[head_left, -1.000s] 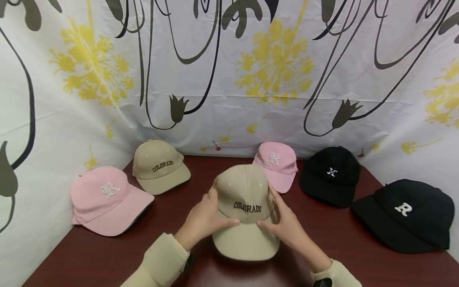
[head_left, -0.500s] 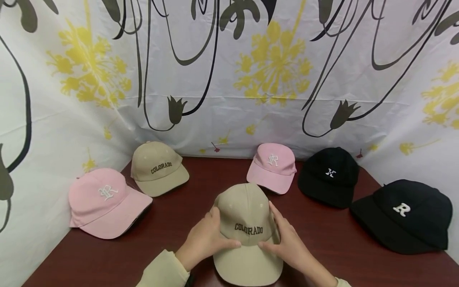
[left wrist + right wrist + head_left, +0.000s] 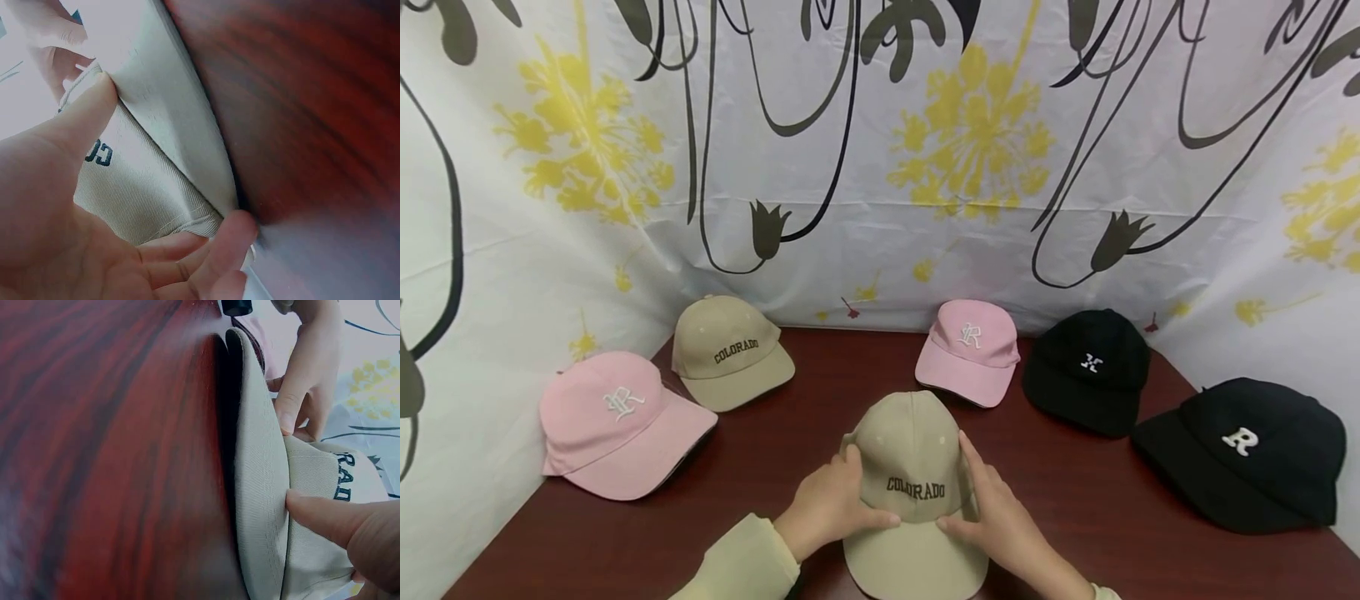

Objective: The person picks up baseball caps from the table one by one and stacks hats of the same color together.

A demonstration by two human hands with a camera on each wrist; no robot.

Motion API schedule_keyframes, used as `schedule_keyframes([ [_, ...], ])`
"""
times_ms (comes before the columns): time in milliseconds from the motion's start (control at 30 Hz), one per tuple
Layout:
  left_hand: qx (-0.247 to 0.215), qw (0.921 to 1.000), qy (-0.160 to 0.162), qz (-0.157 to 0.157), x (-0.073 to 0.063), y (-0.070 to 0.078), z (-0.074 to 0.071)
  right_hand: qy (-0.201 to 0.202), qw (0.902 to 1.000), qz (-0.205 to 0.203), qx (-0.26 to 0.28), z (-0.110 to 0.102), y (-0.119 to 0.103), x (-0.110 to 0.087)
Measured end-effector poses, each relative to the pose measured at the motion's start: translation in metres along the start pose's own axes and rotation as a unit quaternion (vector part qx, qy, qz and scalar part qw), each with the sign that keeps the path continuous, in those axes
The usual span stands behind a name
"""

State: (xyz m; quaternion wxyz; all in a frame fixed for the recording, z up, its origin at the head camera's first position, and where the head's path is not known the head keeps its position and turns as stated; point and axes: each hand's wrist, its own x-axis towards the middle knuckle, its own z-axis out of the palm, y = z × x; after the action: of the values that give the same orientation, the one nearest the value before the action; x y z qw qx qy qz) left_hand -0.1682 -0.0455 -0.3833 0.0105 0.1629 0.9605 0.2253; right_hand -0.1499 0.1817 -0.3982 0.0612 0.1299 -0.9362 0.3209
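Note:
A beige baseball cap with dark COLORADO lettering faces me at the front middle of the table. My left hand grips its left side, thumb at the seam between crown and brim. On the other side my right hand grips it the same way, so the two thumbs point toward each other. Seen from the left wrist, the brim is right at the tabletop, and the left fingertips are by its corner. A narrow dark gap shows under the curved brim in the right wrist view.
Behind on the left are a pink cap and another beige COLORADO cap. A smaller pink cap and two black caps stand to the right. Patterned white cloth walls in the dark red table.
Both hands have brought the beige cap down and toward me onto the front of the table. Over the last half second it has barely shifted, and the hands keep their hold.

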Motion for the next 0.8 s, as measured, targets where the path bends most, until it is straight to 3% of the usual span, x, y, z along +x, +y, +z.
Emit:
schedule_keyframes([
  [333, 0.044, 0.9990, -0.005, 0.005, 0.006, 0.002, 0.000, 0.002, 0.9986, -0.003, -0.053, -0.001, 0.000, 0.004],
  [567, 0.038, 0.9987, -0.028, -0.018, 0.000, 0.001, -0.015, -0.001, 0.9994, -0.035, 0.001, -0.016, 0.004, 0.004],
  [667, 0.040, 0.9992, -0.006, -0.010, -0.002, -0.003, -0.026, 0.000, 0.9991, -0.036, 0.021, -0.032, 0.005, 0.007],
  [800, 0.045, 0.9973, 0.057, 0.008, -0.002, -0.010, -0.042, 0.005, 0.9992, -0.028, 0.029, -0.053, 0.003, 0.016],
])
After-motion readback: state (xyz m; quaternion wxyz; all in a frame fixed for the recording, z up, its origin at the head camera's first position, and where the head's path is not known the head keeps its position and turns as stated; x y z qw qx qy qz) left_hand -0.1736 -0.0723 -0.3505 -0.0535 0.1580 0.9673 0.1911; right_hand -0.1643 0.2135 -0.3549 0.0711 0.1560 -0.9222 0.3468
